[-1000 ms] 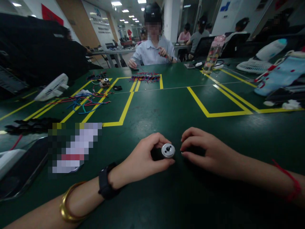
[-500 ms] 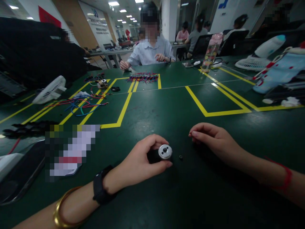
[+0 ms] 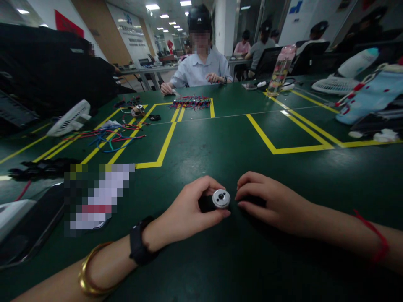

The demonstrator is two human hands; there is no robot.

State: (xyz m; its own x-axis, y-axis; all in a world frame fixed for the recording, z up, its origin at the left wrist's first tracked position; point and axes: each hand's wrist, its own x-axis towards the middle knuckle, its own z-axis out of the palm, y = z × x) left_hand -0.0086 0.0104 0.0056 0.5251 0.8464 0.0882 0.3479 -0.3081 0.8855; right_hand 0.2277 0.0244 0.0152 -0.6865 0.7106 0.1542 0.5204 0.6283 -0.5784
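My left hand (image 3: pixel 197 205) curls its thumb and fingers around a short, round silver metal part (image 3: pixel 221 199). Its face points up at me, with a dark centre and two small dark holes. Just to the right of it, my right hand (image 3: pixel 270 199) hovers low over the table. Those fingers are curved, with a gap between thumb and forefinger, and nothing shows in them. The small dark ring-like piece seen on the table earlier is out of sight, near where the right fingertips are.
A phone-like slab (image 3: pixel 31 226) and a blurred-out pale item (image 3: pixel 103 197) lie to my left. Beyond them are loose coloured wires (image 3: pixel 113 136) and a white fan (image 3: pixel 71 119). A wire bundle (image 3: pixel 192 102) lies before a person (image 3: pixel 203 69) opposite. A bottle (image 3: pixel 280 71) stands at right.
My right hand has moved left and slightly down, close to the silver part, and its fingers have parted. The small dark piece is no longer visible. My left hand keeps its hold.
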